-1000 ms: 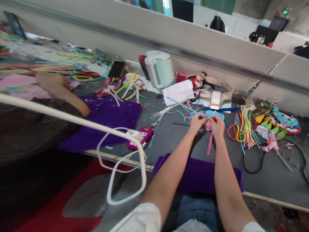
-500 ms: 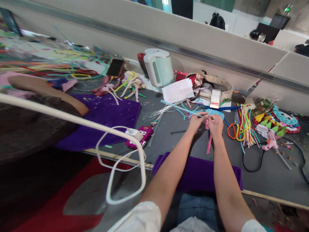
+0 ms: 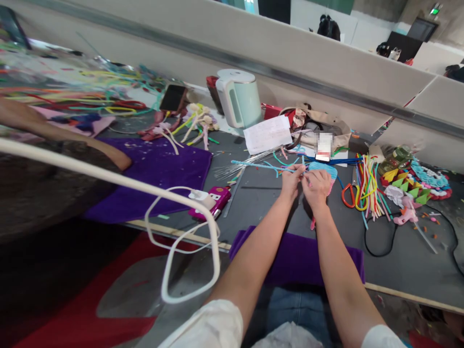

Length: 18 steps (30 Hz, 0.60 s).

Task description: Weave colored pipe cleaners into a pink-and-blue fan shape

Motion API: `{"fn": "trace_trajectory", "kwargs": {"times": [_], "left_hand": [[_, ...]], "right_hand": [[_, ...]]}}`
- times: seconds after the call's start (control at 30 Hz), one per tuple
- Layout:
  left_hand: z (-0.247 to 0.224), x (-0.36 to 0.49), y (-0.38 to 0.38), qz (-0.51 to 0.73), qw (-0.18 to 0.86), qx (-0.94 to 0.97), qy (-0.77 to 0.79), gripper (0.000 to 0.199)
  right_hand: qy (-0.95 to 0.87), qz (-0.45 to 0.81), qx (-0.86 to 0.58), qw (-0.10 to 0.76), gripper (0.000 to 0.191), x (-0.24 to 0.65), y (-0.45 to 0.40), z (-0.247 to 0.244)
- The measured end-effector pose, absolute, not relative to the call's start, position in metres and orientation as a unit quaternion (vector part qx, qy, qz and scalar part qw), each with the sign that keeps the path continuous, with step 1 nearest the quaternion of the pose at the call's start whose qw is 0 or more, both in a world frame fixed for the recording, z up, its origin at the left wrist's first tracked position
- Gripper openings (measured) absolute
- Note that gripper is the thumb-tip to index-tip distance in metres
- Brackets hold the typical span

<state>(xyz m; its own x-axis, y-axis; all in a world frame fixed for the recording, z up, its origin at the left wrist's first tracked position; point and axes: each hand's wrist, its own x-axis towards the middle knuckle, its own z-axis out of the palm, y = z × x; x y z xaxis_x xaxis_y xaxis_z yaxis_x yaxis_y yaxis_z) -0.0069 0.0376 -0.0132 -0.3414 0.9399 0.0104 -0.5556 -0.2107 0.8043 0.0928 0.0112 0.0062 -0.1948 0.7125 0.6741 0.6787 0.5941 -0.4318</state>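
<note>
My left hand is closed on a light blue pipe cleaner, whose free end sticks out to the left over the grey table. Right beside it, my right hand has its fingers bent and pinched near the same stem; what exactly sits between those fingertips is too small to tell. A light blue fuzzy piece shows just behind my right hand, with pink at its lower edge. Below my hands a pink stem pokes out, partly hidden by my right wrist.
Scissors and a bundle of coloured pipe cleaners lie to the right, near a pink glue gun. A kettle stands behind. Another person's arm rests at the left; a white cable crosses the foreground.
Both hands have shifted slightly left along with the light blue stem, and more of the blue piece behind the right hand is uncovered. The other person's arm at the left has moved a little.
</note>
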Motion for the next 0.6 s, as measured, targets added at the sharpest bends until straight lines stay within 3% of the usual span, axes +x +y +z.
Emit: {"fn": "trace_trajectory", "kwargs": {"times": [0.13, 0.23, 0.37, 0.47, 0.6], "left_hand": [[-0.009, -0.009, 0.036, 0.733, 0.514, 0.272, 0.353, 0.036], [-0.006, -0.012, 0.034, 0.744, 0.494, 0.265, 0.364, 0.037], [-0.003, -0.014, 0.034, 0.758, 0.460, 0.261, 0.381, 0.035], [-0.003, -0.012, 0.034, 0.756, 0.457, 0.269, 0.383, 0.033], [-0.003, -0.008, 0.034, 0.747, 0.462, 0.282, 0.386, 0.031]], "right_hand": [[-0.752, 0.056, -0.469, 0.460, 0.019, 0.091, 0.008, 0.009], [-0.688, 0.120, -0.495, 0.516, 0.017, 0.091, 0.011, 0.006], [-0.519, 0.353, -0.498, 0.598, 0.029, 0.088, 0.021, -0.003], [-0.408, 0.548, -0.463, 0.564, 0.038, 0.086, 0.025, -0.004], [-0.326, 0.682, -0.394, 0.522, 0.032, 0.086, 0.024, 0.001]]}}
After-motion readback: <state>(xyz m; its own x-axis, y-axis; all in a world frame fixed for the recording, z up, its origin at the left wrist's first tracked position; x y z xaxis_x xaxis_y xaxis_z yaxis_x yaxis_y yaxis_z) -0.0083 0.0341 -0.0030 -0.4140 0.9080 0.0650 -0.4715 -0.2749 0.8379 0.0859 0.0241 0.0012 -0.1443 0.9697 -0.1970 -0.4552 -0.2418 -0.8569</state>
